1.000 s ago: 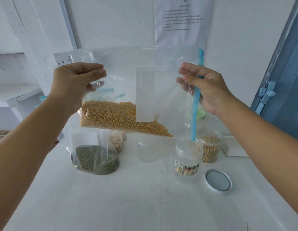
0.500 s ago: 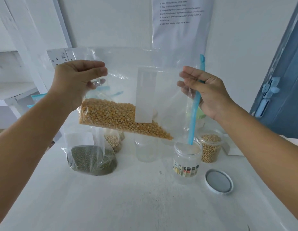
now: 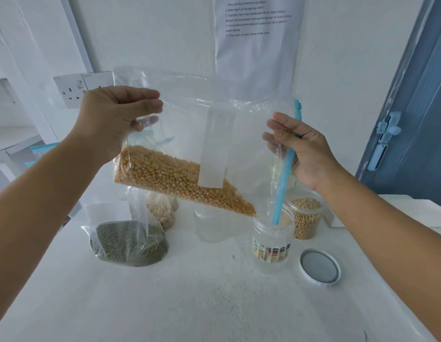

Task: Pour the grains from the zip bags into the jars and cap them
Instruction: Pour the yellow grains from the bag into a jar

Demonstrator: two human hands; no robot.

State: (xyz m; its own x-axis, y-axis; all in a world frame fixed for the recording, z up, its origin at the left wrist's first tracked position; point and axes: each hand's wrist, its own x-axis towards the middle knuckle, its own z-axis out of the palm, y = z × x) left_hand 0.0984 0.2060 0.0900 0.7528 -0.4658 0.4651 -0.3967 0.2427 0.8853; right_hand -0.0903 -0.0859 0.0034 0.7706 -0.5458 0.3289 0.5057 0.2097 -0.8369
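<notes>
Both hands are holding up a big clear zip bag point(image 3: 214, 134) above the white tabletop point(image 3: 202, 299), tilted so the yellow corn kernels point(image 3: 175, 180) are sitting in the lower part and sloping down toward the right corner. The left hand point(image 3: 111, 122) is gripping the bag's left side, fingers point(image 3: 140, 104) curled over the front with the thumb showing through the plastic behind it. The right hand point(image 3: 305, 149) is pinching the bag's right edge by the blue zip strip point(image 3: 286, 166), fingers pressed together against the plastic. That blue strip is running almost straight down, and its lower end is hanging right at the mouth of an open jar point(image 3: 272, 240) with a colourful label. The jar is looking mostly empty; there's maybe a pale bit near the top, but I can't really tell what that is. The bag's low corner full of kernels is sitting just above and left of that jar's rim.

The jar's white lid point(image 3: 319, 266) is lying flat on the tabletop just to the right of it. Behind it, a second jar point(image 3: 305, 218) is standing uncapped and filled with tan grains. Another clear jar point(image 3: 209, 225) is standing behind the raised bag, and I can't tell what's in it.

Over on the left, a bag of dark green grains point(image 3: 125, 240) is slumping on the tabletop, and a smaller bag of pale grains point(image 3: 161, 213) is standing just behind it. A printed instruction sheet point(image 3: 256, 38) is hanging on the wall.
</notes>
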